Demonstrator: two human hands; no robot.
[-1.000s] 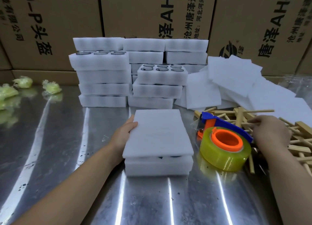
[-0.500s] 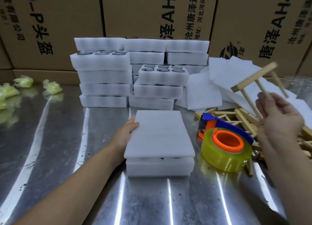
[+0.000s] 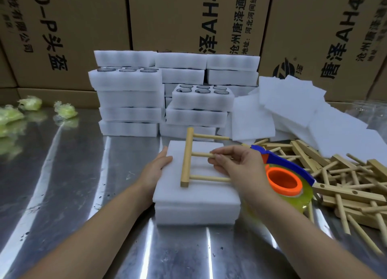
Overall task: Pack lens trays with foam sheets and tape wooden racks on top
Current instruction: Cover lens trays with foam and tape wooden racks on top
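**A:** Where is the wooden rack (image 3: 187, 153) held?

**B:** It is pinched at its middle dowel by the right hand (image 3: 240, 165), thumb and fingertips closed on it. It is held over the foam sheet (image 3: 194, 192) that covers the lens tray (image 3: 196, 213). Its crossbar is turned toward nine o'clock. Whether the bar's near end is touching the foam cannot be told.

**A:** And the left hand (image 3: 156, 167)?

**B:** It is laid against the sheet's nine o'clock edge, fingers nearly straight. Nothing is gripped; sheet and tray appear to be steadied by it.

**A:** How is the placing best done?

**B:** The rack should probably be lowered flat and centred, so that all three dowels are borne by the foam. The far dowel is seen beyond the twelve o'clock edge, so a shift toward six o'clock seems called for. The sheet looks light and could be slid out of square, so pressure at nine o'clock is advisable. The tape dispenser (image 3: 284, 180), just beside the tray at three o'clock, can then be reached once the rack is settled.
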